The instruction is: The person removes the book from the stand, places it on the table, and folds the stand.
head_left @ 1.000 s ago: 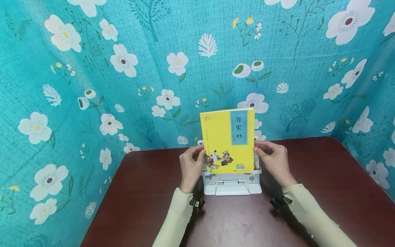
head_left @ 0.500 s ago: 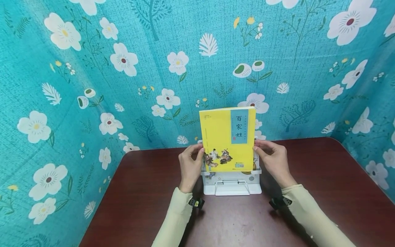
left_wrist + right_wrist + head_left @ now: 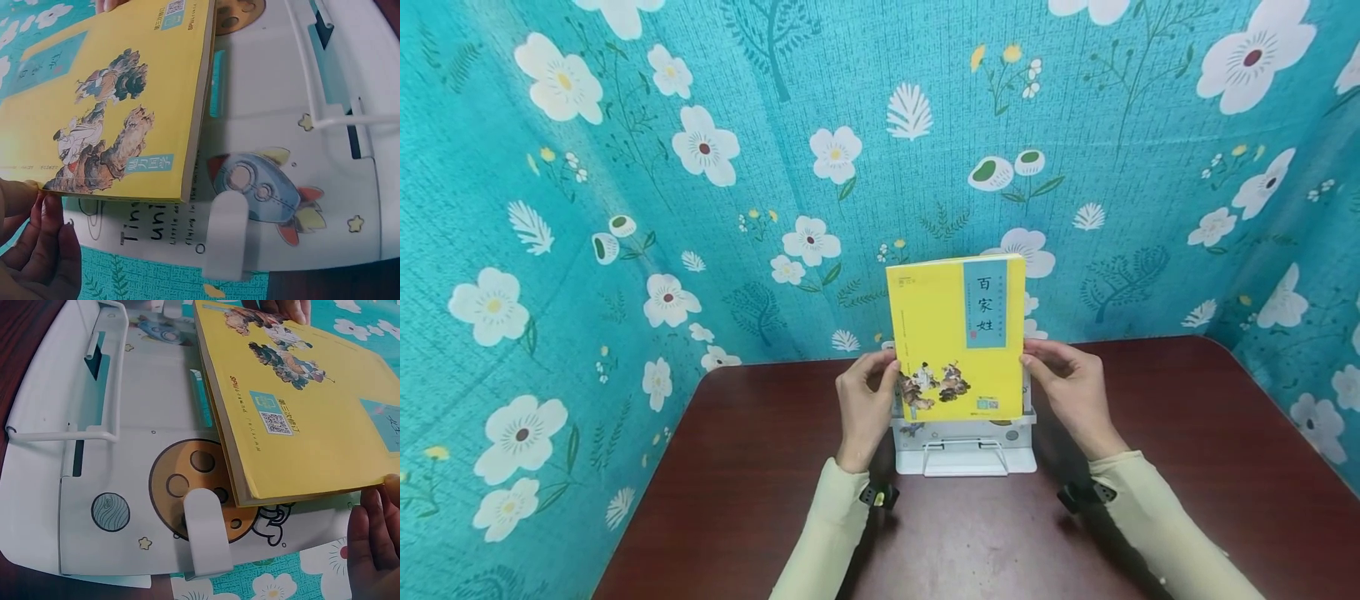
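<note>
A yellow paperback book with a blue title panel stands nearly upright in front of a white book stand. My left hand pinches its left edge between thumb and fingers. On the opposite edge, my right hand pinches it the same way. In the left wrist view the book's lower edge is over the stand's printed back panel, which carries a blue rocket. The right wrist view shows a brown planet print partly covered by the book. White page clips stick up at the stand's sides.
The stand sits on a dark red-brown table near its back edge. Behind and to the left hangs a teal flowered cloth. A wire prop juts from the stand's front.
The book stays in both hands and shifts slightly up, then a little to the right, along with the right hand. The stand has not moved.
</note>
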Action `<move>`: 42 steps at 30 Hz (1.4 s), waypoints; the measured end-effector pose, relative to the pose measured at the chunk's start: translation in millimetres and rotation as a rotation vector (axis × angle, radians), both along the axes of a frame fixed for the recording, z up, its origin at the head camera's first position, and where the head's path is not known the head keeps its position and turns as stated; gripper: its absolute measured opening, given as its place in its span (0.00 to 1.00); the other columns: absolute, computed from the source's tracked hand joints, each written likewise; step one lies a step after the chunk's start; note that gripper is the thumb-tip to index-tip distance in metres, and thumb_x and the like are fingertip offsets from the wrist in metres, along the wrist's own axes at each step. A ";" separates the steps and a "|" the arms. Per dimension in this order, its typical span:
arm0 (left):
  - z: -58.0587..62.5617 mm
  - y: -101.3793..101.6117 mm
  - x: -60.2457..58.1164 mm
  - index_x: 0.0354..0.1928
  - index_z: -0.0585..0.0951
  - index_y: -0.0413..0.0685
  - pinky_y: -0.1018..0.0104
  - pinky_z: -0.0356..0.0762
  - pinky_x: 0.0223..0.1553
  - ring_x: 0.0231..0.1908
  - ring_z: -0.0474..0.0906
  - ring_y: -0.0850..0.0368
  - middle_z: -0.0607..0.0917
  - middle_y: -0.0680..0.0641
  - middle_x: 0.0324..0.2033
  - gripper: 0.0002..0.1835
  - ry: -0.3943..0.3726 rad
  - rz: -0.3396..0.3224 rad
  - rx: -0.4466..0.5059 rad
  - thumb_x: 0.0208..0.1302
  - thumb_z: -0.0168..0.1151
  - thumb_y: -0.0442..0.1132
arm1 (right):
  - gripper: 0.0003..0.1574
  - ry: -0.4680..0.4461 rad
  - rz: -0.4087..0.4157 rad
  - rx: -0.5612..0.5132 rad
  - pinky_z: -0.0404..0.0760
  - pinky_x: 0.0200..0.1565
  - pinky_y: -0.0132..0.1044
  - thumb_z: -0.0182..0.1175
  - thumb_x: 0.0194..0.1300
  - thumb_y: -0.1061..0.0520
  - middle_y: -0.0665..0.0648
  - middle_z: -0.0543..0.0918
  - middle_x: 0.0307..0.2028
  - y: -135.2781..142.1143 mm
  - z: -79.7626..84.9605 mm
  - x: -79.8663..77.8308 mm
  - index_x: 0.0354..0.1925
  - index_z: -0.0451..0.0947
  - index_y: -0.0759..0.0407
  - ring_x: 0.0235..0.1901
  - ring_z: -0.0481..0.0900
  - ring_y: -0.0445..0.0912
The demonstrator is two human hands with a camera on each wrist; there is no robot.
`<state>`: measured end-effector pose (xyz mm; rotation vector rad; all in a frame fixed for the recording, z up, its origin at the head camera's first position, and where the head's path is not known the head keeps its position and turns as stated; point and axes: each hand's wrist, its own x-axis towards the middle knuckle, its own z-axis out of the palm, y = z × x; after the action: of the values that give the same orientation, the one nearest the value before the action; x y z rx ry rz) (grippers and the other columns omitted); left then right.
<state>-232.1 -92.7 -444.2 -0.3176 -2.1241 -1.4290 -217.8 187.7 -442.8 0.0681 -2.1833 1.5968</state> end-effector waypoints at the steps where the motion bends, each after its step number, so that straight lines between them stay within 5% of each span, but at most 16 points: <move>1: 0.2 0.0 0.5 0.48 0.90 0.44 0.68 0.86 0.42 0.38 0.89 0.54 0.92 0.45 0.39 0.08 -0.001 -0.004 0.007 0.69 0.69 0.35 | 0.20 -0.003 0.004 -0.005 0.83 0.43 0.19 0.70 0.69 0.57 0.46 0.91 0.45 0.5 -0.1 0.3 0.57 0.86 0.61 0.39 0.84 0.31; 7: 1.7 -0.2 2.1 0.48 0.90 0.44 0.68 0.86 0.42 0.39 0.90 0.51 0.92 0.44 0.39 0.08 -0.010 -0.030 0.054 0.69 0.69 0.35 | 0.21 -0.002 0.031 -0.026 0.83 0.42 0.21 0.71 0.68 0.56 0.33 0.87 0.41 2.0 0.4 1.6 0.58 0.86 0.61 0.38 0.85 0.35; 27: 9.3 0.0 4.6 0.47 0.90 0.43 0.71 0.80 0.39 0.35 0.85 0.55 0.93 0.41 0.39 0.08 -0.135 -0.076 0.120 0.68 0.70 0.35 | 0.25 -0.059 0.082 -0.059 0.82 0.47 0.19 0.69 0.70 0.55 0.29 0.86 0.42 10.6 3.8 3.1 0.61 0.82 0.66 0.41 0.85 0.32; 42: 8.2 3.8 6.6 0.46 0.90 0.43 0.74 0.80 0.39 0.34 0.84 0.61 0.92 0.40 0.38 0.08 -0.156 -0.120 0.173 0.67 0.71 0.34 | 0.24 -0.059 0.084 -0.098 0.84 0.45 0.21 0.70 0.69 0.56 0.30 0.88 0.40 15.2 2.5 8.8 0.59 0.83 0.69 0.39 0.86 0.36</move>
<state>-225.5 -88.9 -436.1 -0.2785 -2.1140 -1.7454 -209.0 202.9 -440.3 0.0857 -2.1680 1.7715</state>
